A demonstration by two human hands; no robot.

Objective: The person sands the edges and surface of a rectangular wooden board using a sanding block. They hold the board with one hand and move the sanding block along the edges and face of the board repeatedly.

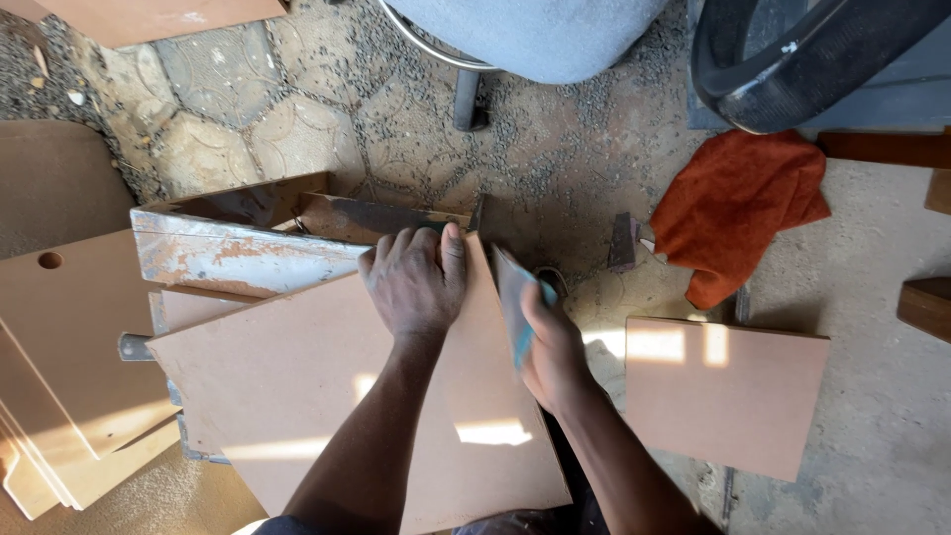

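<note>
Pressing down flat with left hand [414, 280] on far edge of stiff, light board [347, 396] lying across metal stand [233, 253]; right hand [550, 347] closing around blue-handled tool [523, 332] at board's right edge.

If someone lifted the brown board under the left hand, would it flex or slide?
The board looks like a flat, thin pressed-wood panel, so probably stiff, bending little. Its smooth face may slide on the metal stand unless pinned, as the left hand does. Its overhang suggests it might tip if released.
</note>
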